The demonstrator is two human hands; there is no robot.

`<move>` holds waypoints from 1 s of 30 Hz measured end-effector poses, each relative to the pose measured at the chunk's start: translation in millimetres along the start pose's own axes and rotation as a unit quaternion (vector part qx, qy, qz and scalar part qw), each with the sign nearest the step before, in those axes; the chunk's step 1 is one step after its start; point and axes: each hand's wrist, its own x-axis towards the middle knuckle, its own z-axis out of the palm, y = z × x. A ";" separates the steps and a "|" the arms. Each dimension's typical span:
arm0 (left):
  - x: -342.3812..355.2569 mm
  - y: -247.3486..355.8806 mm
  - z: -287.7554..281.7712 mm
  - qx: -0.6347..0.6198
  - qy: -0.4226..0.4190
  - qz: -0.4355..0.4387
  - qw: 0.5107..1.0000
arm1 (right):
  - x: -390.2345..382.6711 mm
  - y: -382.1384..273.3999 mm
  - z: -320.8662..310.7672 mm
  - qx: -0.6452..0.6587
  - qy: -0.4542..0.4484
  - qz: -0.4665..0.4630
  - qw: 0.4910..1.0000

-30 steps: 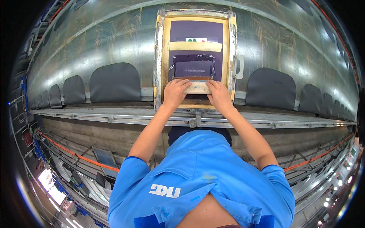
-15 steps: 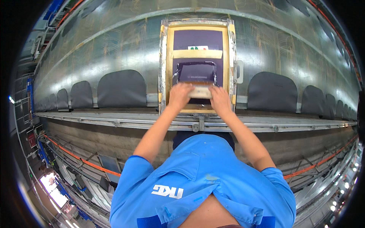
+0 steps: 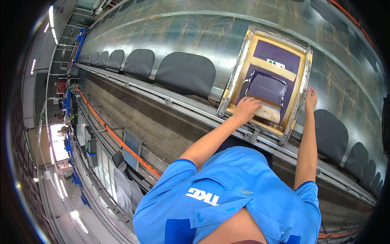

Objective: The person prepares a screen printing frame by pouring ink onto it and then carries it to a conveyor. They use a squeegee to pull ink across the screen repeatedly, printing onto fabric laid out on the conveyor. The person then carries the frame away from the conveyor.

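A screen-printing frame (image 3: 236,75) with a worn, paint-marked rim lies tilted on the long metal table. Its purple mesh (image 3: 280,52) is bordered with yellowish tape, and a dark rectangular printing area (image 3: 266,87) shows in its middle. Across the near part of the mesh rests a squeegee (image 3: 268,114) with a pale wooden grip and a brown blade. My left hand (image 3: 248,108) is closed on the squeegee's left end. At the frame's right side, my right hand (image 3: 311,99) has its fingers curled where the frame's handle sits; the hand mostly hides the handle.
Dark grey panels with rounded ends lie in a row on both sides, one left (image 3: 187,73) and one right (image 3: 331,130) of the frame. A metal rail (image 3: 178,102) runs along the table's near edge. Behind me to the left are an orange strip (image 3: 109,131) and racks.
My right hand has left the squeegee and moved to the frame's right side. My left hand stays on the squeegee. The view has turned, so the frame now appears tilted and further right.
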 end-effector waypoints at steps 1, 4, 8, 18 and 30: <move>-4.7 -1.0 -2.7 0.011 -0.003 -0.007 1.000 | 0.1 -6.5 1.4 0.004 0.017 -0.028 0.999; -12.8 -4.2 -16.6 -0.057 -0.028 -0.034 0.997 | -18.4 -30.7 -6.2 0.019 0.057 -0.083 0.995; -29.6 -15.2 -31.4 -0.048 -0.003 -0.059 0.997 | -32.3 -73.2 -5.1 0.025 0.061 -0.127 0.990; -103.0 -229.2 -167.0 -0.005 -0.017 -0.068 0.998 | -166.0 -199.2 232.8 0.069 0.065 -0.083 0.992; -143.0 -280.1 -193.0 -0.025 -0.026 -0.014 0.999 | -203.9 -232.6 277.4 0.014 0.075 -0.034 0.997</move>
